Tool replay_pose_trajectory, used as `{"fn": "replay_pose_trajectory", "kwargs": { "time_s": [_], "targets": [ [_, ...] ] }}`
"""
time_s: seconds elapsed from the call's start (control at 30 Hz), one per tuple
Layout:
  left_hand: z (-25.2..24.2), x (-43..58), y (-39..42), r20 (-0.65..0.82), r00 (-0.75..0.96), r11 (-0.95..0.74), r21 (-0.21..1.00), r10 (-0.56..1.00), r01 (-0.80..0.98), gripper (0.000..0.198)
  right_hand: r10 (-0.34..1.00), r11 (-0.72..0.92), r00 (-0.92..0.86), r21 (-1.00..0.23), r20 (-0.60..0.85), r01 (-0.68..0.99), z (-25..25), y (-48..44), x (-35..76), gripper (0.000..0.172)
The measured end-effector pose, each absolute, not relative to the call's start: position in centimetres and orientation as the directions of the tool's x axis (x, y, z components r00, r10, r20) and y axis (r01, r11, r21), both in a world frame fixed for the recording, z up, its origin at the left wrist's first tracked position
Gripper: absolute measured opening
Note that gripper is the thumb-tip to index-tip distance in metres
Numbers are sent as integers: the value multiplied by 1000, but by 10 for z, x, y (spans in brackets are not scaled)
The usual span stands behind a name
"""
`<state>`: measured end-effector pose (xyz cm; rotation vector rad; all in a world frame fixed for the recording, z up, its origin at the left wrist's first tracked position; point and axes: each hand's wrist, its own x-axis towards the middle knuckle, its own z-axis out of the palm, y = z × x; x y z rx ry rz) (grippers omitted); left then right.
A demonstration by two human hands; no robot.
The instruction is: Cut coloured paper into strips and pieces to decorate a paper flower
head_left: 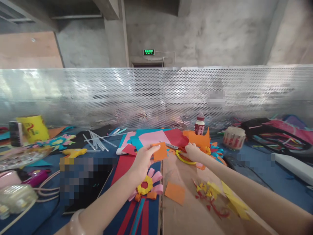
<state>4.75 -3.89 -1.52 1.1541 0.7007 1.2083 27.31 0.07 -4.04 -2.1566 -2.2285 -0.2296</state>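
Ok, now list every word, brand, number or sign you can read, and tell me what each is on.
"安全出口": green exit sign on the wall.
"EXIT": same sign, lower line.
Dark red and white bottle: label lettering too small and blurred to read.
Can at right: red markings, too blurred to read.
Yellow container at left: red marking, unreadable.

Orange paper (160,152), yellow scissor handles (180,158), pink petals (157,177)
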Motion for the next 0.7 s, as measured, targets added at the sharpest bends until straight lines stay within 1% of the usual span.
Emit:
{"fn": "replay_pose_trajectory", "kwargs": {
  "time_s": [0.1, 0.27, 0.33, 0.4, 0.5, 0.57, 0.7],
  "targets": [
    [-17, 46, -35, 128, 278, 7, 899, 952, -438, 14, 997, -10, 5, 66, 71, 998, -46, 13, 278, 30],
    [-12, 47, -34, 72, 309, 86, 879, 948, -469, 13, 1000, -11, 11, 10, 24, 1000, -42, 19, 283, 29],
    [-10, 46, -35, 66, 317, 96, 879, 946, -467, 11, 999, -32, 33, -32, 31, 999, -36, 18, 285, 28],
    [-9, 45, -35, 70, 326, 96, 880, 943, -465, 10, 995, -56, 63, -86, 82, 995, -27, 13, 286, 28],
    [-10, 48, -35, 80, 384, 115, 881, 920, -459, 12, 977, -52, 93, -205, 193, 977, -10, -3, 280, 35],
    [-12, 52, -39, 70, 468, 162, 885, 881, -437, 15, 966, 5, 77, -315, 246, 949, -1, -19, 266, 38],
    [-5, 60, -57, 80, 662, 262, 878, 745, -400, 18, 954, 182, -22, -519, 300, 835, 4, -50, 226, 20]
  ]
}}
